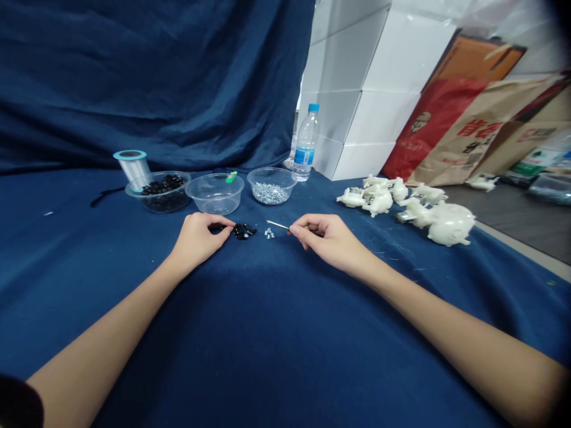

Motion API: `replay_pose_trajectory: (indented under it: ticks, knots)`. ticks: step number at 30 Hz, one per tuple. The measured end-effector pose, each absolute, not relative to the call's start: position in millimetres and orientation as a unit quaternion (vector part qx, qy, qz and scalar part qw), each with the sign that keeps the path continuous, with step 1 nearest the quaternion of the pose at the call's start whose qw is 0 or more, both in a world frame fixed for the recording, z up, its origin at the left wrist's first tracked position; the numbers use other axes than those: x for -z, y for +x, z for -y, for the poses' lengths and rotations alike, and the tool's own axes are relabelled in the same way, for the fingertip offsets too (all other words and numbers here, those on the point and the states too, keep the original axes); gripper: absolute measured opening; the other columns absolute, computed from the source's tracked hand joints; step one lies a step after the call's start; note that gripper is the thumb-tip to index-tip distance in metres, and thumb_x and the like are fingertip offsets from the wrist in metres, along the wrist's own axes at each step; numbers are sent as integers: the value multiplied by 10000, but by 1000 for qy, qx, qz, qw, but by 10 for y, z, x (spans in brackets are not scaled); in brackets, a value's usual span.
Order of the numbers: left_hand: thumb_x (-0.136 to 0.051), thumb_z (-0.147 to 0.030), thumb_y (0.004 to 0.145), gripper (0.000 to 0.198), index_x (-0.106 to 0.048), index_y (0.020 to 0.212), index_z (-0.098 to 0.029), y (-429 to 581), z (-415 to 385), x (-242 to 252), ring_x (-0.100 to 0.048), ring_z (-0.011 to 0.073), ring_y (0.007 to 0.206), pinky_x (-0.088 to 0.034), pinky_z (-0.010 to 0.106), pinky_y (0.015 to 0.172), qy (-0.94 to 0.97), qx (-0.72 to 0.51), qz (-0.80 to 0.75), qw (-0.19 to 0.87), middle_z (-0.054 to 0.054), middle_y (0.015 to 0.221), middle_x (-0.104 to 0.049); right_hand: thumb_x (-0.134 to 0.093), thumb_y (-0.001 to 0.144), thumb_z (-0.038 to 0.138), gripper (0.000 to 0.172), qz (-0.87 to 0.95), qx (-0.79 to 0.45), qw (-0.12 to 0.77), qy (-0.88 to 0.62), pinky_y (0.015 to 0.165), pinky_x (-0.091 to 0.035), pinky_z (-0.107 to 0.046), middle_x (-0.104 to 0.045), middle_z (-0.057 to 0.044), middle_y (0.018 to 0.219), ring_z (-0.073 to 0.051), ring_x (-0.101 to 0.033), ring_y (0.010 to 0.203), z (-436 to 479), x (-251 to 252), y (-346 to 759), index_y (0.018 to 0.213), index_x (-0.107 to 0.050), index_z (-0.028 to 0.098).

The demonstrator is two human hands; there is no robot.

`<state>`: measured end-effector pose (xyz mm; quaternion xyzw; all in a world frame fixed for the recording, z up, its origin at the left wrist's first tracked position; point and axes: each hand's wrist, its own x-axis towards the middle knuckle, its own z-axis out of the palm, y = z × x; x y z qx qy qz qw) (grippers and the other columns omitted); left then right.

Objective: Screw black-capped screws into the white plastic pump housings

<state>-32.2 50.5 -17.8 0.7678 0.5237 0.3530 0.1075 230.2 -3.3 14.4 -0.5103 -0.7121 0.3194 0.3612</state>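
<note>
- In the head view, the left hand (pixel 196 239) rests at the edge of a little heap of black parts (pixel 243 232); its thumb and forefinger draw close at the tips, though I cannot tell whether they pinch a piece.
- The right hand (pixel 325 239) has its fingers clamped on one end of a slim metal tool (pixel 277 224) — likely to leave the far end free, near the small silver pieces (pixel 269 234).
- Both heaps lie between the hands on the blue-draped bench (pixel 276 333), presumably for easy reach.
- Three clear bowls (pixel 215 201) stand behind — set back, it seems, for working room.
</note>
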Motion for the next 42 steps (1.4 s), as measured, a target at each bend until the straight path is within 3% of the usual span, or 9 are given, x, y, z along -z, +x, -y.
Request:
replay_pose_trajectory:
  ticks: [14, 18, 21, 32, 42]
  knots:
    - [-582, -242, 815, 235, -766, 960, -221, -334, -517, 200, -710, 247, 959, -537, 394, 935, 782, -343, -509, 109, 46, 994, -780, -564, 905, 366, 237, 715, -318, 360, -508, 560, -363, -271, -547, 17, 615, -115, -480, 569, 26, -134, 2313, 825, -671, 171]
    - [-598, -202, 762, 348, -722, 1087, -198, -373, -518, 192, -679, 254, 1022, -506, 413, 986, 797, -331, -494, 101, 71, 1119, -739, -568, 905, 365, 234, 716, -318, 362, -505, 562, -365, -271, -549, 16, 617, -114, -478, 568, 21, -126, 2313, 821, -671, 172]
    - [-616, -177, 717, 396, -713, 1101, -182, -417, -522, 186, -658, 263, 1037, -468, 427, 1026, 813, -319, -479, 88, 81, 1095, -731, -572, 903, 367, 233, 717, -318, 364, -502, 563, -365, -272, -551, 17, 619, -113, -478, 567, 27, -124, 2307, 818, -670, 174]
    - [-588, -279, 833, 200, -747, 941, -225, -480, -563, 187, -679, 256, 974, -509, 416, 940, 795, -324, -506, 79, 66, 1019, -752, -568, 903, 372, 239, 718, -316, 362, -504, 565, -367, -272, -553, 18, 621, -116, -485, 570, 27, -125, 2313, 822, -671, 173]
    - [-625, -291, 833, 205, -742, 991, -231, -453, -551, 184, -711, 252, 937, -524, 372, 909, 770, -357, -524, 76, 38, 944, -782, -572, 901, 373, 244, 716, -321, 360, -504, 563, -367, -270, -549, 19, 623, -113, -479, 574, 39, -151, 2305, 819, -679, 170]
